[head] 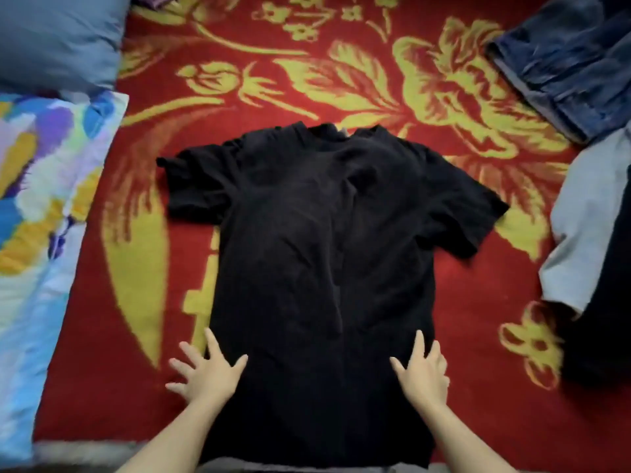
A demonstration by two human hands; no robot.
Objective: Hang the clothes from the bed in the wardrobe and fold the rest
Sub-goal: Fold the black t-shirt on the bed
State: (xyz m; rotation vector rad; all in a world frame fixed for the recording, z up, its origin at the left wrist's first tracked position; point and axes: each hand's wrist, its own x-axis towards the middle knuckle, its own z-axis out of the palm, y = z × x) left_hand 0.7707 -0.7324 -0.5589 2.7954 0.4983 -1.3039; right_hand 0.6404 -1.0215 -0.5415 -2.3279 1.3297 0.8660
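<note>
We see the shirt point(324, 250) lying flat mid-blanket point(341, 80), collar toward 12 o'clock. Our left hand point(208, 373) and right hand point(423, 370) rest on its lower sides at 7 and 5 o'clock, fingers point(213, 343) straight and spread. Jeans point(573, 63) lie at 2 o'clock, a pillow point(58, 39) at 10.

T-shirt point(324, 254): black | blanket point(341, 80): red, yellow floral | pillow point(58, 39): grey-blue | jeans point(566, 63): dark blue
</note>
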